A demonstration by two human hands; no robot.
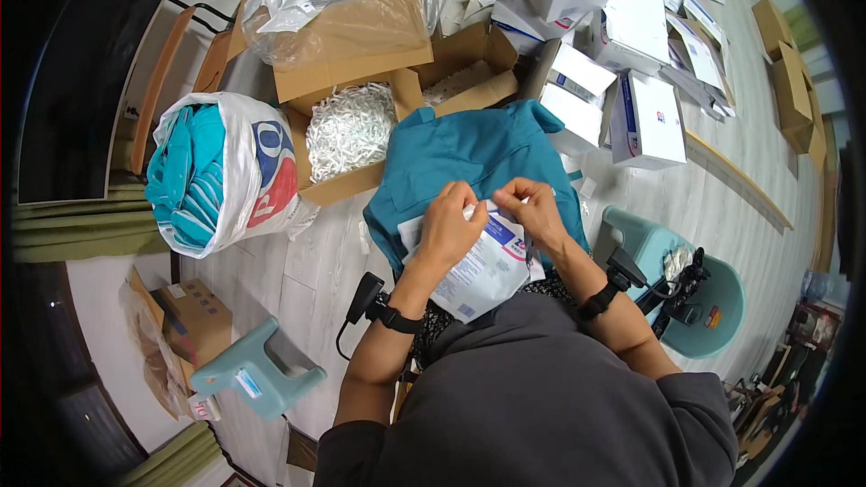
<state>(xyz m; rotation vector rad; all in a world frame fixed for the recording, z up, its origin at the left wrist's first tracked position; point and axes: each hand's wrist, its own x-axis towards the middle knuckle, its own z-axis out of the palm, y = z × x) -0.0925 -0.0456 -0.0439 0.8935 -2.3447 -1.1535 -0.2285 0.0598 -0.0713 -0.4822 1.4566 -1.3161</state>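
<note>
A white plastic pouch (476, 272) with blue and red print rests over my lap, tilted toward me. My left hand (450, 224) is closed on its upper left edge, fingers bent inward. At the upper right edge, my right hand (534, 213) pinches the pouch between thumb and fingers. Whether the top of the pouch is sealed I cannot tell, as my fingers cover it. Beneath it a teal cloth (460, 149) is spread across my knees. Each wrist wears a black strap with a small device on it.
A cardboard box (347, 182) of white, strip-like pieces stands ahead, beside a white bag (236, 171) filled with teal items. Farther off are a carton (361, 36) of clear-wrapped pouches and several white boxes (648, 117). A teal stool (262, 370) and a teal bin (722, 307) flank me.
</note>
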